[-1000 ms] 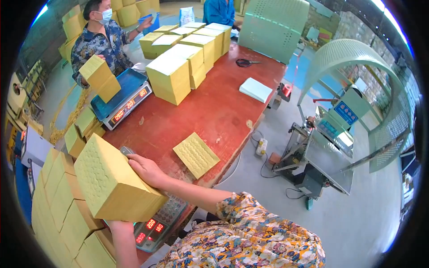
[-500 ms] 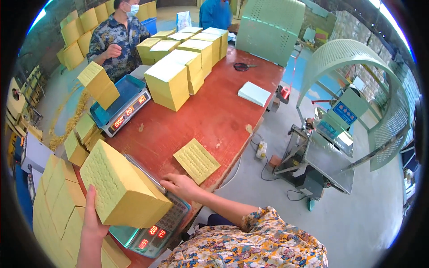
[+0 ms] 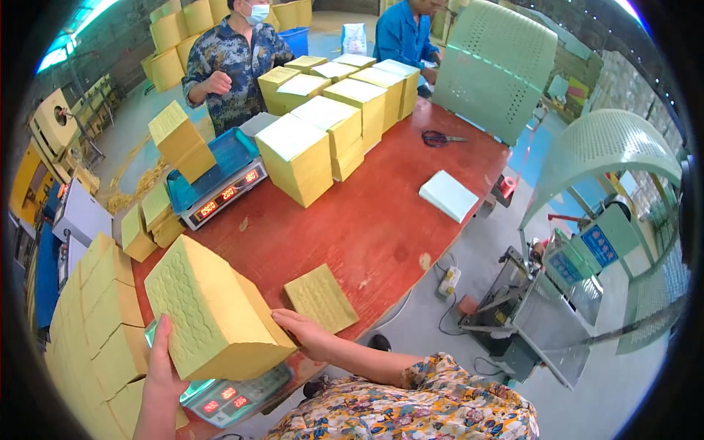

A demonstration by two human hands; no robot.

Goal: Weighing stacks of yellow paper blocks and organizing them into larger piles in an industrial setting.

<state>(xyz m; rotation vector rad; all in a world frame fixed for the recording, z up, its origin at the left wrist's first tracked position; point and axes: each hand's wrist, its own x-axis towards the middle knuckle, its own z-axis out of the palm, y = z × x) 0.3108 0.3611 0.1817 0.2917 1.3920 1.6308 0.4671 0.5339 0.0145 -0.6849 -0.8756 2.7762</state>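
A thick block of stacked yellow paper, its left face marked with wavy embossed lines, is tilted between my two hands over the near scale. My left hand grips its left side with the thumb up along the patterned face; the other fingers are hidden underneath. Against the block's right side rests my right hand, fingers pressed to the paper. Just beyond that hand, a thin flat piece of the same yellow paper lies on the red table.
A second scale carries a yellow block. White-topped yellow stacks line the far table, near scissors and white sheets. More blocks are piled left. Two people stand beyond; a machine is at right.
The block has been lifted from the near scale. My right hand has moved from beside the scale onto the block's right side. The view has shifted.
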